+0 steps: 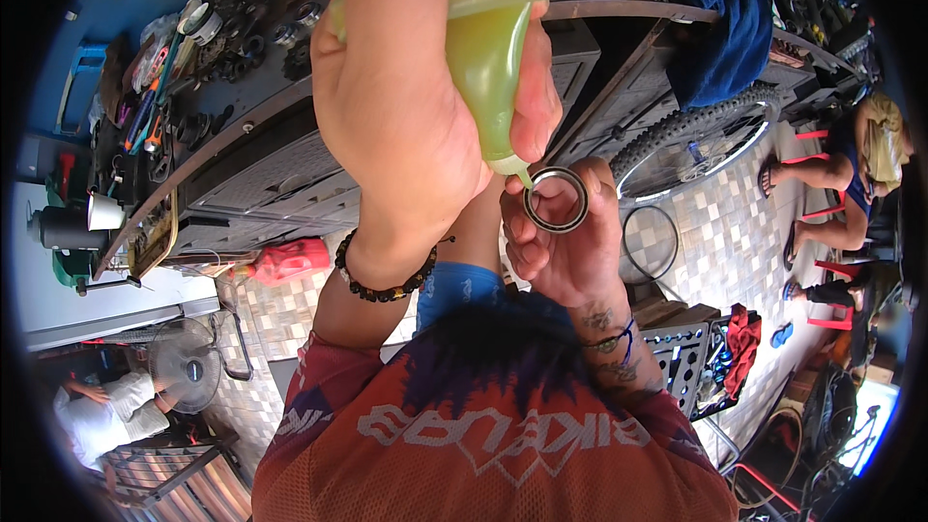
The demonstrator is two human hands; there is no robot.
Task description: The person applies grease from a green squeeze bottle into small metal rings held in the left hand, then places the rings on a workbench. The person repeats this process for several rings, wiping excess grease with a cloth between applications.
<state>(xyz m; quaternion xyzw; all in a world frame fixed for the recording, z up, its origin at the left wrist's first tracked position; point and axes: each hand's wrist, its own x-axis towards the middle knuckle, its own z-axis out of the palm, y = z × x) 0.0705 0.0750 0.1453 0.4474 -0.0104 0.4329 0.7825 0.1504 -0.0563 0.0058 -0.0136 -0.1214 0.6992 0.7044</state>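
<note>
My left hand [396,106], with a beaded bracelet at its wrist, is wrapped round a soft squeeze bottle [483,63] of yellow-green stuff. The bottle is tipped with its narrow nozzle pointing down. Lower and to the right, my right hand [585,266] pinches a ring-shaped metal bearing [557,227] between thumb and fingers, its open face toward me. The nozzle tip meets the upper left rim of the bearing, or lies just in front of it; whether they touch I cannot tell. Any liquid on the bearing is too small to make out.
A dark workbench [242,140] crowded with tools and parts curves along the far left. A bicycle wheel [691,150] and a blue cloth [720,29] are at the right, above a tool case [677,362]. A fan [184,367] stands left. Other people sit at both sides.
</note>
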